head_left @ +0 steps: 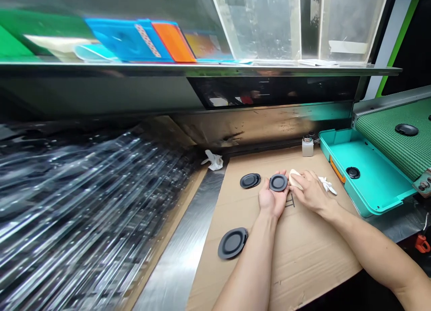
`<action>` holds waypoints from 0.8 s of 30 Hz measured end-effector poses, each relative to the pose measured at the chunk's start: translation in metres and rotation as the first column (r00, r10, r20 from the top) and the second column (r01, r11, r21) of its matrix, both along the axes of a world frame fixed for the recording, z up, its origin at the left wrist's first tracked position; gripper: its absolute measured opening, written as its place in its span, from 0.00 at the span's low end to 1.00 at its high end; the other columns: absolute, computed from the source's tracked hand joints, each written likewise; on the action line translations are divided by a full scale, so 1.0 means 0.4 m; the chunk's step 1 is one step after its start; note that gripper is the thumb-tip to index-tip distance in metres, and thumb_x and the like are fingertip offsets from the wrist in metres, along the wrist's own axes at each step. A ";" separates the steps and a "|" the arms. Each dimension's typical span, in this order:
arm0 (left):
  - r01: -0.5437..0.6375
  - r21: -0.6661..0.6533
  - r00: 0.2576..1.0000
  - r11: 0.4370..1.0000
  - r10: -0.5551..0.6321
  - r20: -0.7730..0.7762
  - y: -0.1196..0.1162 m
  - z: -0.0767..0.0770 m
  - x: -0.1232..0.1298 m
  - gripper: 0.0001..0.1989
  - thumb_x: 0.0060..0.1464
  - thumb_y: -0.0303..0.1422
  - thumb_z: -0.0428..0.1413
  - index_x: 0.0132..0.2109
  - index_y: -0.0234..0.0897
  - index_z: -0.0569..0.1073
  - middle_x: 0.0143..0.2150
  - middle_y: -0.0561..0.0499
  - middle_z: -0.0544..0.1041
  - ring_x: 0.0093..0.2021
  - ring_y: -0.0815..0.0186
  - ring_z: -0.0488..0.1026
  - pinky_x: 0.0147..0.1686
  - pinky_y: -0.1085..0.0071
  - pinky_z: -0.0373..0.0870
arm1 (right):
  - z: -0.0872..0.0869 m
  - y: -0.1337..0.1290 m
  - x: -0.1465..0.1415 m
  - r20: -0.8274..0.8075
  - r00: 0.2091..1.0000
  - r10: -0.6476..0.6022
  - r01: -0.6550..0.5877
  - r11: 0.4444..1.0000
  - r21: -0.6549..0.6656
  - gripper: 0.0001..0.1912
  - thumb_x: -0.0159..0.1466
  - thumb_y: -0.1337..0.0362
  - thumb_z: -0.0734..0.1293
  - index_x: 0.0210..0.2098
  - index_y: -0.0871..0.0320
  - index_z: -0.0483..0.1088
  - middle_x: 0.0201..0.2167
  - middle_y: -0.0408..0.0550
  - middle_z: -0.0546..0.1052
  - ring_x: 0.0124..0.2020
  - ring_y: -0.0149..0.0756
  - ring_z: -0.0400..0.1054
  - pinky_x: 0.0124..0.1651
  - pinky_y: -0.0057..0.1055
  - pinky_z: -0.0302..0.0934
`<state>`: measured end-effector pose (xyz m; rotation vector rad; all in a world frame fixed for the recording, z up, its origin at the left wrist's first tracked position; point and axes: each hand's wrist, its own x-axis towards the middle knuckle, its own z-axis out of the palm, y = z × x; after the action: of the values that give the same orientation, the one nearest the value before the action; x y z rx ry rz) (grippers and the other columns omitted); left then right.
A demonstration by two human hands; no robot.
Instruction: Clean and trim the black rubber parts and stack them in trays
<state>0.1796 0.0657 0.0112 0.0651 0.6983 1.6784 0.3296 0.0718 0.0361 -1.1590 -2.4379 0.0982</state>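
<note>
A round black part (278, 182) rests in my left hand (272, 198), which is palm up with its fingers behind the part. Just to the right, my right hand (309, 189) pinches a cream-coloured pad (295, 179) close to the part's edge. Two more round black pieces lie on the cardboard sheet (303, 261): one piece (250, 180) left of my left hand, and a larger one (232, 243) beside my left forearm. Crumpled white material (327, 185) lies beyond my right wrist.
Stacked clear plastic trays (101, 212) fill the left. A small bottle (307, 146) stands behind my right hand. On the right are a teal tray (377, 176) holding a black part and a green conveyor (397, 122) carrying another. A shelf edge (202, 70) crosses above. White tissue (213, 160) lies behind.
</note>
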 end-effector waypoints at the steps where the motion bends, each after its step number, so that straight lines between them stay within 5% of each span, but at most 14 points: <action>1: 0.010 0.007 1.000 1.000 -0.010 0.001 0.001 0.000 0.006 0.21 0.70 0.40 0.41 0.46 0.34 0.75 0.54 0.38 0.78 0.54 0.57 0.77 0.53 0.59 0.73 | -0.004 -0.006 -0.012 -0.011 0.999 0.038 -0.038 0.999 0.010 0.20 0.72 0.57 0.62 0.61 0.52 0.68 0.55 0.54 0.71 0.52 0.43 0.63 0.53 0.37 0.58; 4: 0.081 0.058 0.997 0.995 -0.081 0.008 0.002 -0.006 0.024 0.21 0.69 0.40 0.41 0.47 0.33 0.75 0.54 0.39 0.78 0.55 0.56 0.76 0.59 0.54 0.70 | -0.014 -0.019 -0.045 0.049 0.990 0.132 -0.134 0.990 0.035 0.18 0.72 0.60 0.61 0.60 0.51 0.68 0.60 0.55 0.69 0.51 0.45 0.61 0.52 0.40 0.58; 8: 0.078 0.065 0.997 0.995 -0.079 0.010 0.004 -0.016 0.037 0.21 0.70 0.38 0.41 0.43 0.32 0.76 0.49 0.39 0.80 0.55 0.57 0.76 0.62 0.57 0.67 | -0.015 -0.021 -0.059 0.120 0.992 0.040 -0.049 0.996 0.073 0.21 0.72 0.63 0.57 0.62 0.55 0.67 0.61 0.59 0.67 0.51 0.49 0.60 0.51 0.45 0.57; 18: 0.078 0.047 0.997 0.996 -0.077 -0.020 0.017 -0.028 0.026 0.21 0.70 0.38 0.42 0.43 0.31 0.76 0.50 0.36 0.80 0.57 0.55 0.75 0.60 0.55 0.69 | -0.028 -0.002 -0.045 0.224 0.972 0.078 -0.107 0.987 0.121 0.24 0.70 0.66 0.57 0.64 0.58 0.64 0.64 0.61 0.66 0.55 0.52 0.58 0.55 0.46 0.54; 24: 0.107 0.063 0.994 0.992 -0.108 0.011 0.011 -0.019 0.042 0.21 0.70 0.39 0.43 0.43 0.30 0.76 0.51 0.36 0.80 0.57 0.56 0.75 0.60 0.59 0.70 | -0.034 0.005 -0.059 0.151 0.988 0.013 -0.028 0.995 0.094 0.24 0.72 0.63 0.56 0.66 0.55 0.64 0.64 0.58 0.66 0.55 0.51 0.59 0.52 0.44 0.56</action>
<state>0.1962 0.0700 0.0034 0.1328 0.6214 1.5961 0.3060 0.0736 0.0225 -1.1367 -2.5552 -0.1025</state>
